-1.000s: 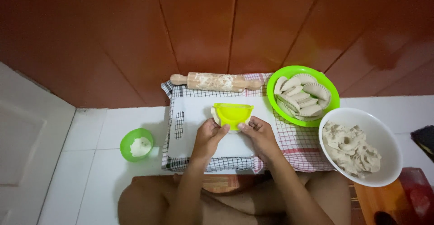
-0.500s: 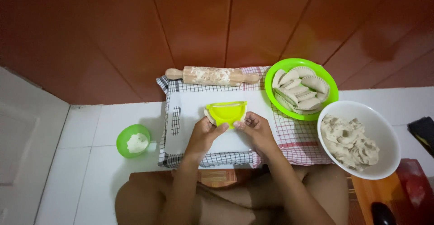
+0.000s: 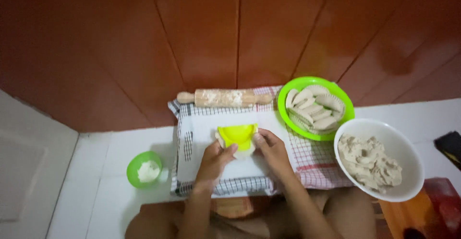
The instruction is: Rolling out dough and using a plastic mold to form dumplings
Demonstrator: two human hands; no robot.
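A yellow-green folding dumpling press [image 3: 236, 135] lies closed on a white board [image 3: 201, 138], with pale dough showing at its lower edge. My left hand [image 3: 214, 158] grips its lower left side with the thumb on top. My right hand [image 3: 270, 147] presses on its right side. Both forearms reach up from the bottom of the head view.
A floury wooden rolling pin [image 3: 224, 97] lies behind the board on a checked cloth [image 3: 314, 159]. A green plate [image 3: 288, 120] holds several shaped dumplings. A white bowl [image 3: 410, 157] at right holds filling. A small green bowl [image 3: 144, 170] of flour sits at left.
Both hands have stayed on the press, which now looks pressed shut and flat on the board. The view has shifted a little.
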